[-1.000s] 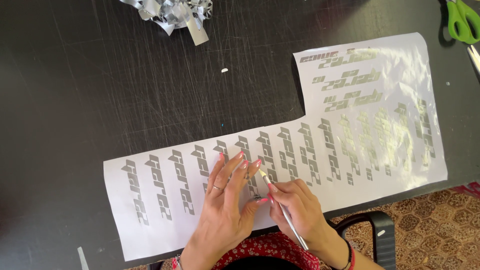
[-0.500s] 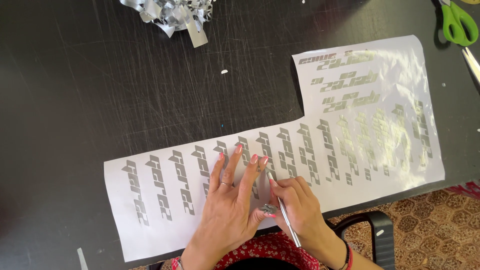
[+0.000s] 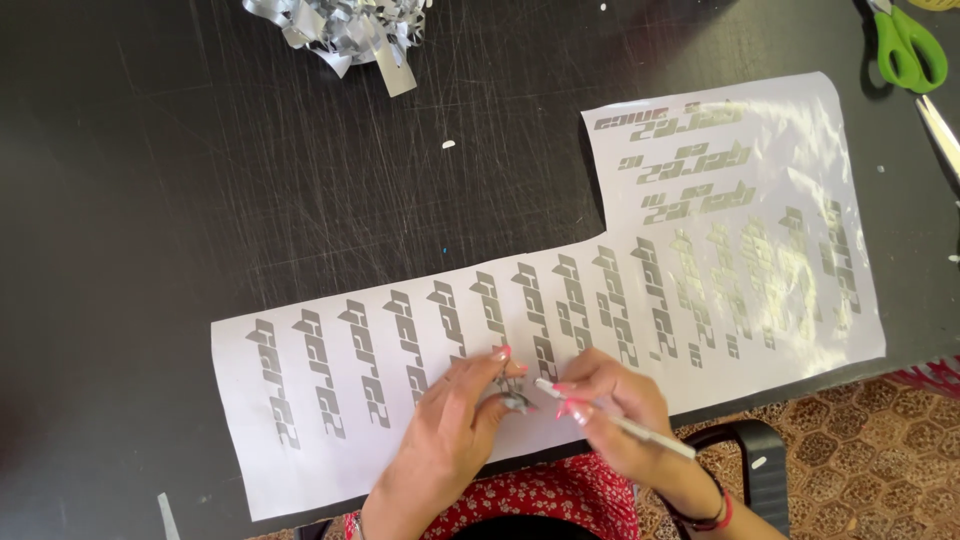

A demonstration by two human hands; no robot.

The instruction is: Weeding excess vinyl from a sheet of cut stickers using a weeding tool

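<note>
A white backing sheet (image 3: 330, 440) with rows of silver cut-out lettering lies on the black table (image 3: 200, 200). My left hand (image 3: 450, 430) rests on the sheet's near edge, fingertips pinching a small silver scrap (image 3: 518, 402) lifted off it. My right hand (image 3: 610, 410) is closed around a thin white pointed tool (image 3: 620, 420), held like a pen, its tip beside the scrap. Both hands meet near the sheet's lower middle.
A pile of crumpled silver offcuts (image 3: 340, 30) sits at the table's far edge. Green-handled scissors (image 3: 910, 50) lie at the far right corner. A black chair arm (image 3: 760, 470) and patterned floor (image 3: 860, 450) show below the table's near edge.
My left hand has gone from lying flat with spread fingers to pinching a silver scrap. My right hand has swung the tool from upright to nearly level, and both hands shifted toward me.
</note>
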